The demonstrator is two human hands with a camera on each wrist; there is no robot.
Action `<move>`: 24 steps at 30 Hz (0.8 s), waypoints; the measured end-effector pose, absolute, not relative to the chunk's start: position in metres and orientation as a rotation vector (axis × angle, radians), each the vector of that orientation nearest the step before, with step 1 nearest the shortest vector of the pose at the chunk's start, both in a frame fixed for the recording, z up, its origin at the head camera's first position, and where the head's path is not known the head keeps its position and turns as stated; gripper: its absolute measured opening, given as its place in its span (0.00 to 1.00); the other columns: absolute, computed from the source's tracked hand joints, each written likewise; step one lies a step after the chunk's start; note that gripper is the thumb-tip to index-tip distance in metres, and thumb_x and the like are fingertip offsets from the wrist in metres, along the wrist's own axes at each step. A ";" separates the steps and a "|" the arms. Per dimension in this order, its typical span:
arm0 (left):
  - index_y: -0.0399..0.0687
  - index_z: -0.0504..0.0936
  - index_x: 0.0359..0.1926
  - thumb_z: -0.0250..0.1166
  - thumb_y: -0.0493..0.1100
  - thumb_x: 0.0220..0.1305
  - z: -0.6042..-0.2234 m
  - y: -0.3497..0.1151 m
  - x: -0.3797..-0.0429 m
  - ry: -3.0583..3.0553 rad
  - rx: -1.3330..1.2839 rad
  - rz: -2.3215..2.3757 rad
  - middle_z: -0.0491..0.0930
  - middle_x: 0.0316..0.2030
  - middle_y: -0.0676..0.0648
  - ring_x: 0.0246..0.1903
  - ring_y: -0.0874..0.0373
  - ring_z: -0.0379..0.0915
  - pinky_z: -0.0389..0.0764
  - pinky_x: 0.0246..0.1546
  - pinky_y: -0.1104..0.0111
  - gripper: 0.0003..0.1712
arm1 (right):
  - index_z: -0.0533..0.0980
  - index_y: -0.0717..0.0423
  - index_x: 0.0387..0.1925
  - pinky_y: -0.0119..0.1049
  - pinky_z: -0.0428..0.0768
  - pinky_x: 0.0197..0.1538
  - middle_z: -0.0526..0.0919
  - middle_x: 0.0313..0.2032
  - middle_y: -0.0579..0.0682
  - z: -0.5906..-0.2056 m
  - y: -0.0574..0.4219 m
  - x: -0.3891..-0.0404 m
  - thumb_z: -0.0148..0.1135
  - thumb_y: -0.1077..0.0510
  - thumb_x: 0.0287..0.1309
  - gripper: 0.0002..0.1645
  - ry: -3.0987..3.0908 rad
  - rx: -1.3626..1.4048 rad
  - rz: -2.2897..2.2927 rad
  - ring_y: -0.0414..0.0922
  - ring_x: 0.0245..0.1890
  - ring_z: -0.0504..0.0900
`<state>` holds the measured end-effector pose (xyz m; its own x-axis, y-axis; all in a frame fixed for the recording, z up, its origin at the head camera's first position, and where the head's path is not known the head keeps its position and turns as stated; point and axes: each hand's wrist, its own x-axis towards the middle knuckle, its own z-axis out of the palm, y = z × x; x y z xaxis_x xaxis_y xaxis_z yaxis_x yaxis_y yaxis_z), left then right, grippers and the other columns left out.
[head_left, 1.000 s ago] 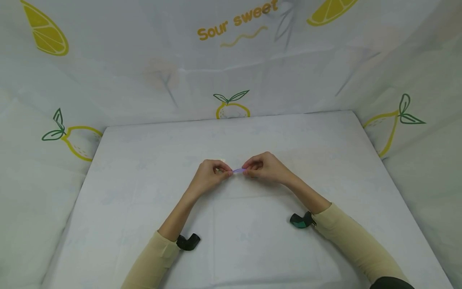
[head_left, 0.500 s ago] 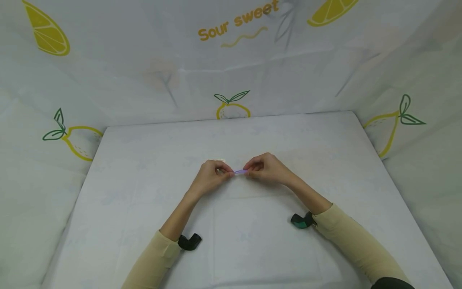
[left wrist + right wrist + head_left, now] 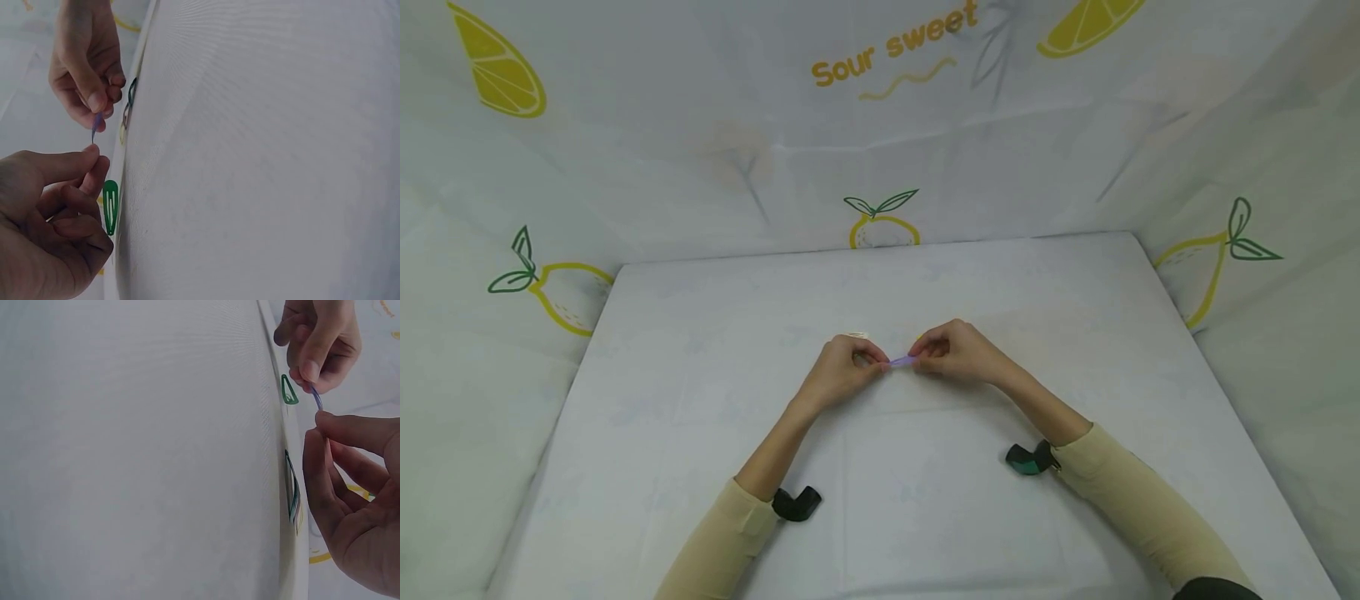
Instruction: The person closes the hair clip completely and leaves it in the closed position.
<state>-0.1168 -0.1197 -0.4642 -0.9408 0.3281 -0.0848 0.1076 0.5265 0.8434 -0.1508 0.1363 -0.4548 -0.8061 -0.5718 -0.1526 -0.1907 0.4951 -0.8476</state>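
Note:
Between the two hands a small purple snap hair clip stretches above the white table. My left hand pinches one end of it between thumb and index finger. The other end is pinched by my right hand, its fingertips covering that part. In the left wrist view, a green snap hair clip shows just beyond the left fingers. Past the right hand in that view is a dark green clip, partly overlapped by other loops. The right wrist view shows the purple clip edge-on, thin and slightly bent.
The white-covered table spreads around both arms. White cloth walls with lemon prints rise at the back and sides. Black wrist pieces stick out from both sleeves. A small pale shiny item lies behind the left hand.
Both hands, still pinching the purple clip, have drifted slightly right and nearer. A speck of yellow now shows behind the right fingers.

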 end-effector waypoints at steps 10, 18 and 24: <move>0.44 0.93 0.39 0.74 0.37 0.68 -0.465 -0.118 -0.118 2.530 0.398 1.329 0.91 0.37 0.46 0.38 0.60 0.78 0.75 0.40 0.71 0.02 | 0.89 0.63 0.44 0.27 0.82 0.38 0.89 0.34 0.51 -0.456 0.138 -0.149 0.75 0.64 0.65 0.08 2.314 -0.661 -1.228 0.39 0.31 0.83; 0.43 0.92 0.39 0.73 0.37 0.69 -0.465 -0.117 -0.119 2.511 0.398 1.311 0.91 0.37 0.46 0.38 0.59 0.81 0.78 0.43 0.68 0.02 | 0.89 0.64 0.45 0.26 0.82 0.38 0.89 0.34 0.53 -0.457 0.138 -0.149 0.75 0.63 0.65 0.09 2.313 -0.675 -1.212 0.40 0.32 0.83; 0.42 0.92 0.39 0.72 0.37 0.70 -0.464 -0.117 -0.119 2.507 0.409 1.300 0.91 0.37 0.45 0.39 0.59 0.82 0.78 0.43 0.68 0.03 | 0.88 0.64 0.45 0.27 0.82 0.37 0.89 0.33 0.52 -0.457 0.138 -0.149 0.75 0.63 0.66 0.09 2.328 -0.684 -1.191 0.38 0.31 0.83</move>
